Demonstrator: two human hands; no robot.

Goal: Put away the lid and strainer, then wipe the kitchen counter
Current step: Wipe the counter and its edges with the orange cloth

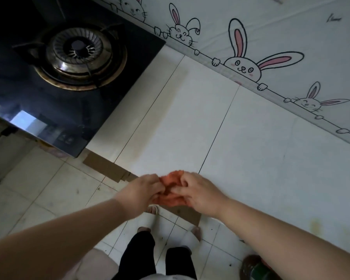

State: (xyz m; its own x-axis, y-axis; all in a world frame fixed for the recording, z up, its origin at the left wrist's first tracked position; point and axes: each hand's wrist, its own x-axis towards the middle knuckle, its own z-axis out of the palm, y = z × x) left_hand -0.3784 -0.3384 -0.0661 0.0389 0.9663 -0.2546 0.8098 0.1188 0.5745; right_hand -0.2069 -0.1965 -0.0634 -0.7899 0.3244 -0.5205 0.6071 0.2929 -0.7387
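Note:
An orange-red cloth (171, 188) is bunched between both my hands at the front edge of the white kitchen counter (240, 128). My left hand (141, 190) pinches its left side. My right hand (198, 190) grips its right side, fingers curled into the fabric. Most of the cloth is hidden by my fingers. No lid or strainer shows in the head view.
A black glass gas hob (73, 110) with a round burner (79, 55) fills the counter's left part. A wall covering with cartoon rabbits (251, 43) runs behind the counter. Below are floor tiles (38, 188), my legs and a dark bottle (255, 267) at the lower right.

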